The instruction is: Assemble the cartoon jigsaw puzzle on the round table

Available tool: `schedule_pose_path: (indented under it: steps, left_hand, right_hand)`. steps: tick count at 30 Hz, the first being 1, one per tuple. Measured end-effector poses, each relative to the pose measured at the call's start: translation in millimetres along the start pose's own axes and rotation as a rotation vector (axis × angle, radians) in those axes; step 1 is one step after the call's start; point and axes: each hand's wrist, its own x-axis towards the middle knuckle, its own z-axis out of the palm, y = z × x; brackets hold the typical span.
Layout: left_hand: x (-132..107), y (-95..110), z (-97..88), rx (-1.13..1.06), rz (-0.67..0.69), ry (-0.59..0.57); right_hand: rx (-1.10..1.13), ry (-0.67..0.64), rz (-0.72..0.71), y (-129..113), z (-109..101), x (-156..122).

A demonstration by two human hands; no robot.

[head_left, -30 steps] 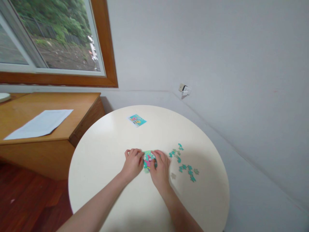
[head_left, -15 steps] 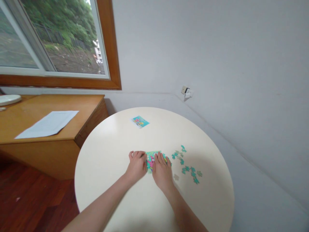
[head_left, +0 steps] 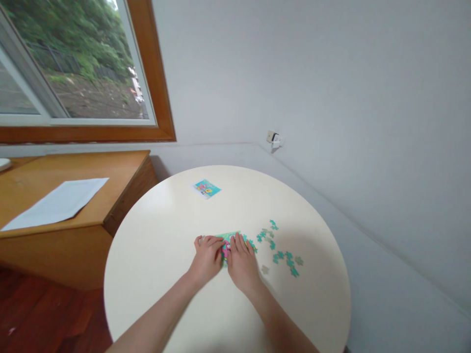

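Observation:
A partly joined jigsaw puzzle [head_left: 225, 237] with a pink cartoon figure on green lies on the white round table [head_left: 165, 211]. My left hand [head_left: 207, 256] is at its left side, fingers bent and closed over that edge; its thumb is mostly hidden. My right hand [head_left: 241, 260] rests on the right part of the puzzle with its fingers stretched out flat. Between them shows the pink figure; the hands cover much of the rest. Several loose teal puzzle pieces [head_left: 289, 261] are scattered to the right, and a pale piece [head_left: 265, 269] lies beside my right wrist.
A small printed picture card [head_left: 206, 189] lies toward the table's far side. On the left stands a wooden desk [head_left: 121, 171] with a white sheet of paper [head_left: 59, 201], below a window. A wall socket with a white plug [head_left: 275, 141] is behind the table.
My left hand's fingers have reached farther right over the puzzle, closer to my right hand. My right hand stays flat on the puzzle. The whole view has shifted slightly.

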Motion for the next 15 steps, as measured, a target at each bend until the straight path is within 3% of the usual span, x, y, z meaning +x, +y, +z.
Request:
schedule_pose_path:
  steps: [12, 15]
  left_hand:
    - [2, -8, 2.5, -0.024, 0.086, -0.018]
    - [2, -13, 5.6, 0.030, 0.090, 0.047]
  right_hand:
    - [0.063, -0.023, 0.006, -2, -7, -2]
    - [0.070, -0.026, 0.002, -1, -7, -2]
